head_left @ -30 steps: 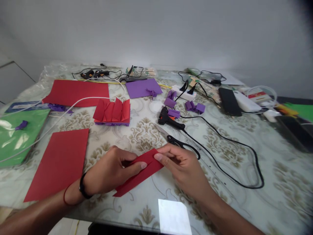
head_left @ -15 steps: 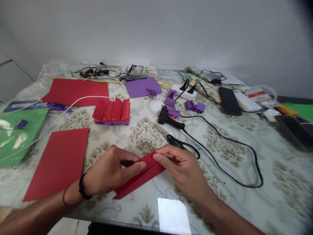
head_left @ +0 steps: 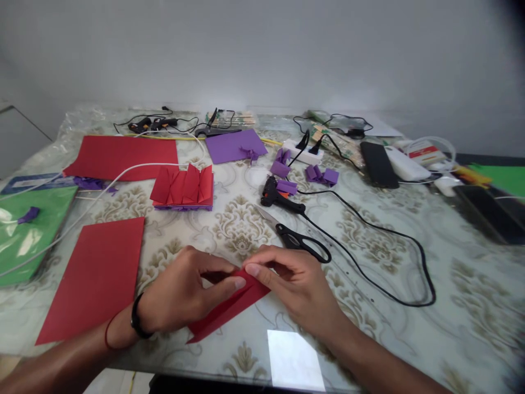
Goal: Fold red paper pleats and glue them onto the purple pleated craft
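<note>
A folded strip of red paper (head_left: 233, 307) lies slanted between my hands, low over the front of the table. My left hand (head_left: 199, 287) pinches its upper edge between thumb and fingers. Close beside it, my right hand (head_left: 289, 282) grips the same edge, its thumb near the left fingertips. Part of the paper is hidden under the fingers. To the left rests a flat red sheet (head_left: 96, 273). Behind my hands sits a stack of pleated red paper pieces (head_left: 182, 186) with purple ones beneath.
Black-handled scissors (head_left: 301, 241) lie just beyond my right hand. A black glue gun (head_left: 283, 198) with its looping cord is behind them. Folded purple pieces (head_left: 322, 175), a power strip (head_left: 303, 151), a purple sheet (head_left: 235, 146), phones (head_left: 378, 164) and a green packet (head_left: 36, 235) surround the work.
My right hand has shifted left along the red paper's edge, closer to my left thumb. The view has turned slightly; the things on the table keep their places.
</note>
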A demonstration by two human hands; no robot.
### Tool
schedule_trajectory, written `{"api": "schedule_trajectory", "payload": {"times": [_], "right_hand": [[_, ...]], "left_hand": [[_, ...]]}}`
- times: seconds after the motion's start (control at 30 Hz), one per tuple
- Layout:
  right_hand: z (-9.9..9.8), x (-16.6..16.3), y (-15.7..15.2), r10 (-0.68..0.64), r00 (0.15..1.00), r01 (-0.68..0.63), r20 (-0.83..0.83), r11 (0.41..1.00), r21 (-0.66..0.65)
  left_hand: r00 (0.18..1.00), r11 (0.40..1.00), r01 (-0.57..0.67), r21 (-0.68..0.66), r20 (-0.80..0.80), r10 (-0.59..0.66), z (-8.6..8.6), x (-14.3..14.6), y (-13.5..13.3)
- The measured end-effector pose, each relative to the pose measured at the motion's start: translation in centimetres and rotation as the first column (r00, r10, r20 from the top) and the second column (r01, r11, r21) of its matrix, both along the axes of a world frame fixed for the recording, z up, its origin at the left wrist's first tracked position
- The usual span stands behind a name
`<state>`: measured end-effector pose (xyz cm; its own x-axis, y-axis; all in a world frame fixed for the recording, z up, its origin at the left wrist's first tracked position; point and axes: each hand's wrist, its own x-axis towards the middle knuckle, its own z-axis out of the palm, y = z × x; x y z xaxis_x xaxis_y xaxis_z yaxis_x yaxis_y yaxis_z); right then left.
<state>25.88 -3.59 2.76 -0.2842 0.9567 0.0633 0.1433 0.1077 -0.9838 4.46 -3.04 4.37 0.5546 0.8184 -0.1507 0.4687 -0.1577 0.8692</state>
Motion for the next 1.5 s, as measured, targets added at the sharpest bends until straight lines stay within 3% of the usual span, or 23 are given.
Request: {"api": "schedule_trajectory", "payload": {"times": [0.13,0.23,0.33,0.47,0.57,0.7,0.9,0.97,1.03,1.07,1.13,1.2,1.3,1.33,1.4,1.43,1.5], "right_hand": [[0.0,0.0,0.1,0.010,1.000,-0.012,-0.018,0.996,-0.086],[-0.2,0.4,0.5,-0.031,0.999,0.025,-0.029,0.982,-0.185],[-0.4,0.8,1.0,-0.054,0.998,0.057,0.019,0.980,-0.190],[-0.5,0.9,1.0,-0.105,0.989,0.119,0.103,0.982,-0.146],[-0.6,0.7,1.0,-0.106,0.990,0.122,0.096,0.978,-0.171],[-0.5,0.7,1.1,-0.021,0.999,0.029,0.038,0.967,-0.252],[0.2,1.1,1.0,0.009,0.997,-0.003,0.078,0.997,-0.074],[0.1,1.3,1.0,-0.011,1.000,0.009,-0.018,0.997,-0.080],[-0.2,1.5,1.2,-0.037,0.988,0.009,-0.153,0.984,-0.179],[-0.5,1.5,1.3,-0.034,0.976,-0.025,-0.216,0.965,-0.262],[-1.0,1.3,1.5,0.017,0.946,-0.160,-0.324,0.893,-0.421],[-1.4,0.9,1.6,0.073,0.908,-0.280,-0.412,0.837,-0.470],[-1.5,0.5,1.6,0.049,0.909,-0.240,-0.414,0.873,-0.424],[-1.5,0.5,1.6,0.021,0.921,-0.193,-0.388,0.892,-0.410],[-1.5,0.6,1.6,-0.027,0.943,-0.110,-0.333,0.917,-0.384],[-1.5,0.7,1.6,-0.040,0.950,-0.081,-0.308,0.926,-0.369],[-1.4,0.9,1.6,-0.044,0.965,-0.047,-0.257,0.940,-0.337]], "left_hand": [[1.000,0.999,-0.018,0.041,-0.025,0.019,0.0,0.0,0.2],[0.993,0.993,-0.115,0.025,0.032,0.114,-0.1,-0.3,0.4],[0.975,0.977,-0.211,-0.019,0.064,0.212,-0.4,-0.5,0.6],[0.976,0.966,-0.179,-0.188,0.089,0.199,-0.8,-0.4,0.7],[0.974,0.923,-0.174,-0.342,0.080,0.213,-1.2,-0.3,0.9],[0.944,0.907,-0.246,-0.341,0.127,0.304,-1.6,-0.3,1.0],[0.950,0.899,-0.174,-0.402,0.171,0.260,-1.4,-0.5,1.0],[0.949,0.939,-0.201,-0.280,0.184,0.258,-0.7,-0.9,1.0],[0.941,0.977,-0.210,0.030,0.279,0.193,0.1,-1.5,0.9],[0.935,0.951,-0.201,0.234,0.335,0.115,0.5,-1.7,0.8],[0.947,0.821,-0.152,0.550,0.319,-0.038,0.7,-2.0,0.6],[0.974,0.717,-0.066,0.694,0.201,-0.105,0.3,-1.9,0.3],[0.983,0.641,0.088,0.763,0.036,-0.177,-0.8,-1.5,0.1],[0.985,0.641,0.098,0.762,0.019,-0.173,-1.1,-1.4,0.1],[0.991,0.707,0.009,0.707,0.088,-0.101,-1.4,-1.3,0.2],[0.982,0.768,-0.086,0.634,0.183,-0.041,-1.3,-1.3,0.4],[0.921,0.902,-0.247,0.353,0.376,0.104,-1.1,-1.3,0.8]]}}
